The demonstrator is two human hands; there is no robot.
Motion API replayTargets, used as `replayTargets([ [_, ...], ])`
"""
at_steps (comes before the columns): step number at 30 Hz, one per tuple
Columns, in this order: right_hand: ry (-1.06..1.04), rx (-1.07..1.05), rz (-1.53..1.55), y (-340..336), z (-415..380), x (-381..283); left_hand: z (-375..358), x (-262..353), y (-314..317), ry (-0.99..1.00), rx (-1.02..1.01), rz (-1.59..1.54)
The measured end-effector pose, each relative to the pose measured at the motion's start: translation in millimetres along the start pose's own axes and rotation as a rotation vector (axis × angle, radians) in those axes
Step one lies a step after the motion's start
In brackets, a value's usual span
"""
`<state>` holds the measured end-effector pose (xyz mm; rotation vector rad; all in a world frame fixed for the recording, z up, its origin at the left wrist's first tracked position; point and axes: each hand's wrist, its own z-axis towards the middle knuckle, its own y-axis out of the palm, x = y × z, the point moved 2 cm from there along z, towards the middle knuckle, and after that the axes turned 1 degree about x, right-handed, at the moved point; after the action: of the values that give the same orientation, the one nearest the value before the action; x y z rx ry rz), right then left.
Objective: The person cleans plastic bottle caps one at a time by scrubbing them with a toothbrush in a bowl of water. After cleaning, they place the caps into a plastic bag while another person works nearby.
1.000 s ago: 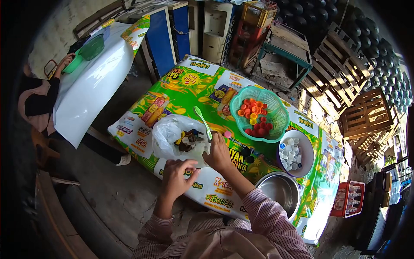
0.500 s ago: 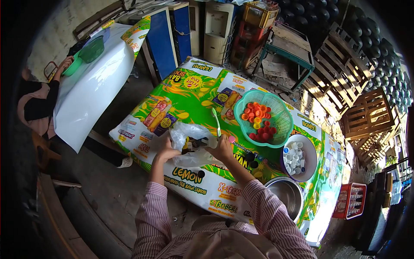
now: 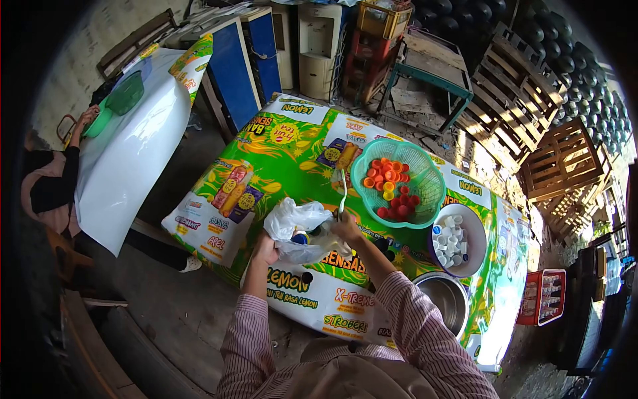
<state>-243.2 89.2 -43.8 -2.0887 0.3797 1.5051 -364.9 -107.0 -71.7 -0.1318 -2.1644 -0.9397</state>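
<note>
A clear plastic bag point(image 3: 299, 223) with a few caps showing in its mouth is held above the table's front part. My left hand point(image 3: 265, 249) grips its left side. My right hand point(image 3: 346, 228) is closed at its right side, with a thin white-and-green tool point(image 3: 343, 193) standing up from the fingers. To the right, a teal basket point(image 3: 428, 174) holds red, orange and yellow caps point(image 3: 389, 193). Beside it a white bowl point(image 3: 476, 233) contains white caps point(image 3: 450, 247). An metal bowl point(image 3: 444, 299) is nearer me. Black caps point(image 3: 306, 277) lie near the bag.
The table point(image 3: 292, 179) has a green printed cover. At the left, a person point(image 3: 56, 176) reaches to green baskets point(image 3: 124, 93) on a white-covered table point(image 3: 133, 166). Behind are blue panels point(image 3: 232, 63), crates point(image 3: 372, 46) and pallets point(image 3: 512, 100); a red crate point(image 3: 541, 298) stands right.
The bag's mouth has shifted and a white-and-blue cap now shows in it. My right hand has moved slightly, and the thin tool stands more upright. The whole view has shifted a little.
</note>
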Motion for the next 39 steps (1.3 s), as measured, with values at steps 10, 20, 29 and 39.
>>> replayTargets([
  [10, -0.074, -0.136, 0.426, -8, 35, 32, -11, 9, 54, -0.084, -0.064, 0.320],
  [20, -0.297, 0.025, 0.200, -27, 19, 7, 11, -10, 35, 0.098, -0.029, 0.148],
  [29, 0.070, -0.076, 0.253, -27, 2, -4, -59, -1, 69, 0.039, 0.171, 0.632],
  [39, -0.036, -0.250, 0.265, -39, 1, 1, -37, -28, 50, 0.119, 0.017, 0.558],
])
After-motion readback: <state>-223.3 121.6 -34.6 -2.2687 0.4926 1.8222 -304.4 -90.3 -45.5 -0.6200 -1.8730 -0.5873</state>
